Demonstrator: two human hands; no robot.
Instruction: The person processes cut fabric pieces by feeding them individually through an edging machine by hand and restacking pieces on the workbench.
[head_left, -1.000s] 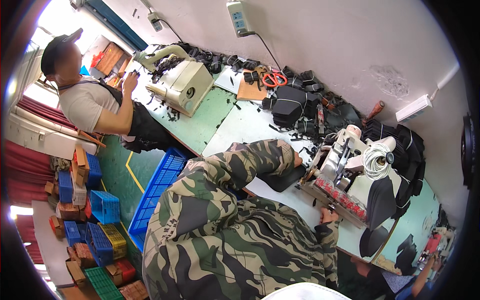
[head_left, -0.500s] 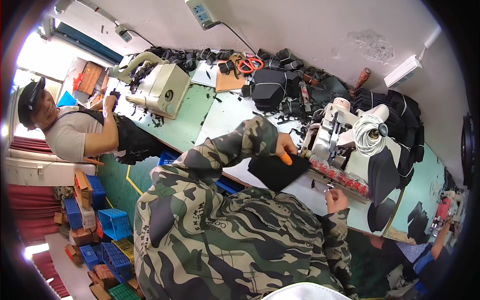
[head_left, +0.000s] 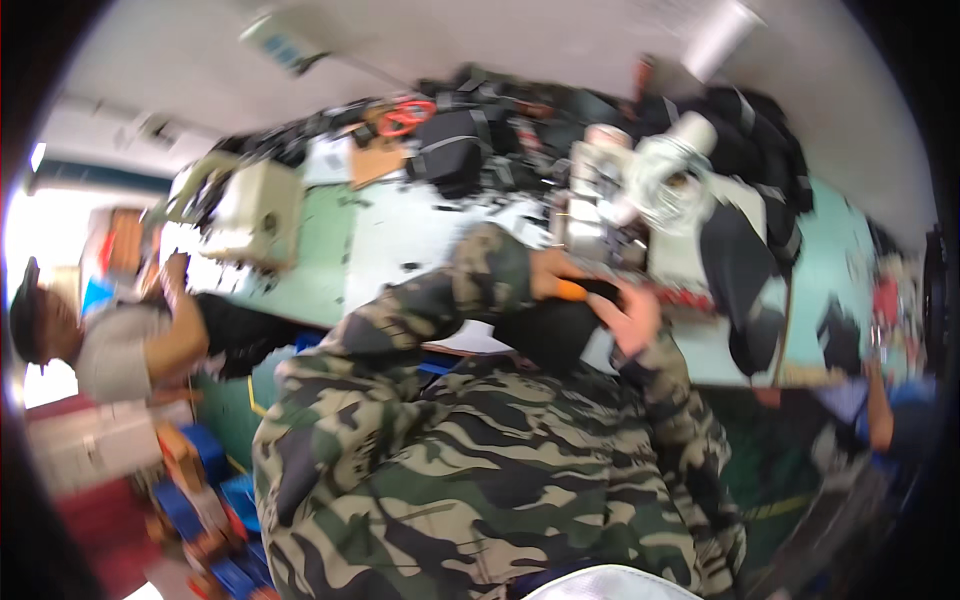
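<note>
A flat black sheet piece (head_left: 552,335), perhaps leather or fabric, hangs over the near edge of the table in front of my camouflage jacket. My left hand (head_left: 552,275), an orange cover on one finger, grips its upper edge. At the upper right edge my right hand (head_left: 634,316) has closed on the same piece, its thumb and fingers blurred by motion. Just beyond both hands stands a cream and metal bench machine (head_left: 600,200) with a red strip along its front. A coil of white cord (head_left: 668,185) hangs on its top.
Bundled black pieces (head_left: 448,150) lie along the wall, near orange-handled scissors (head_left: 405,117). More black sheets (head_left: 738,255) overhang the machine's right side. Another person (head_left: 125,335) works at a second machine (head_left: 255,215) on the left. Someone's arm (head_left: 880,410) shows far right. Crates (head_left: 180,510) stand lower left.
My right hand has come up and left from beside the machine's front onto the black piece. My left hand still holds it. The whole view has shifted and blurred.
</note>
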